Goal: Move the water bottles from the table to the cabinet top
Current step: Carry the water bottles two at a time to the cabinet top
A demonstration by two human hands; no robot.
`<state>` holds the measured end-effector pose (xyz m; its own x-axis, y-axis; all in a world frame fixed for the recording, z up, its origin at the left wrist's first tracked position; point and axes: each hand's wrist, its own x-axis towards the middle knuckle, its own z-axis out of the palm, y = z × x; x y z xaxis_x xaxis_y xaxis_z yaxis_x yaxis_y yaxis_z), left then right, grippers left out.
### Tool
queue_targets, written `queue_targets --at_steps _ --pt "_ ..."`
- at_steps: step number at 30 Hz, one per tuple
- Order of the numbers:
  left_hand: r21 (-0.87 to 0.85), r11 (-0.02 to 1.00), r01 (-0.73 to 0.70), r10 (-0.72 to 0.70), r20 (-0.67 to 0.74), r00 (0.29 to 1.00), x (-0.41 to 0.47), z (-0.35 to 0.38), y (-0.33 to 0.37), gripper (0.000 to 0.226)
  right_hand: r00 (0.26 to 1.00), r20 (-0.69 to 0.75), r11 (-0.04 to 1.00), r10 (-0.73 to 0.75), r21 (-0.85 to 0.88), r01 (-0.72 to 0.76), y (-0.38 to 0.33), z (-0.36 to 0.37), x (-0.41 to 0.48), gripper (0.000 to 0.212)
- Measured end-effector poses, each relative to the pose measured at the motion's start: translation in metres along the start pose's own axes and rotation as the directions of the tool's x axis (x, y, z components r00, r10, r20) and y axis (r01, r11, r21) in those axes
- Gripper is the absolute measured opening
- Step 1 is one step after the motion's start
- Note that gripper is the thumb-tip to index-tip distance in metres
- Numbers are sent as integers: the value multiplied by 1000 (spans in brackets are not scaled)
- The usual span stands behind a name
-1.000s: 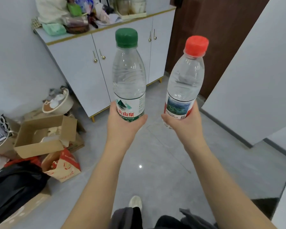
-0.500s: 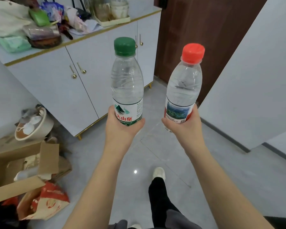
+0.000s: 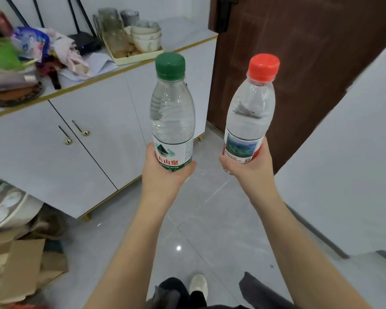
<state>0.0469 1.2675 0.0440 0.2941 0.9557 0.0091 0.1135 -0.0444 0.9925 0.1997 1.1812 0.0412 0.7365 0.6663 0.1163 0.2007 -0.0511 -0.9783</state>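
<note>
Both forearms stretch forward over the tiled floor [image 3: 210,219]. The left grip [image 3: 165,172] is curled round the labelled lower part of the green-capped bottle [image 3: 172,112], and the right grip [image 3: 247,172] is wrapped the same way round the red-capped bottle [image 3: 250,112]. Both bottles are upright in the air and apart, and the desk is not in view. Beyond them the cabinet top [image 3: 183,34] shows bare surface beside a tray [image 3: 140,57]. By my reading the carry is mid-way, and setting both down remains.

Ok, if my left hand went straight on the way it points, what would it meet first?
Probably the cabinet front near its right end; nothing shows between it and your left hand with the green-capped bottle. Depth is unclear.
</note>
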Motion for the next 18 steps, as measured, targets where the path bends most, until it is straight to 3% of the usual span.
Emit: queue_targets --at_steps 10,18 --pt "3 1000 -15 15 19 1000 141 87 4 53 1000 -18 1000 24 13 -24 31 0 151 63" --pt "-3 999 -45 46 54 998 305 160 22 56 998 -58 1000 -7 -22 6 43 30 329 69"
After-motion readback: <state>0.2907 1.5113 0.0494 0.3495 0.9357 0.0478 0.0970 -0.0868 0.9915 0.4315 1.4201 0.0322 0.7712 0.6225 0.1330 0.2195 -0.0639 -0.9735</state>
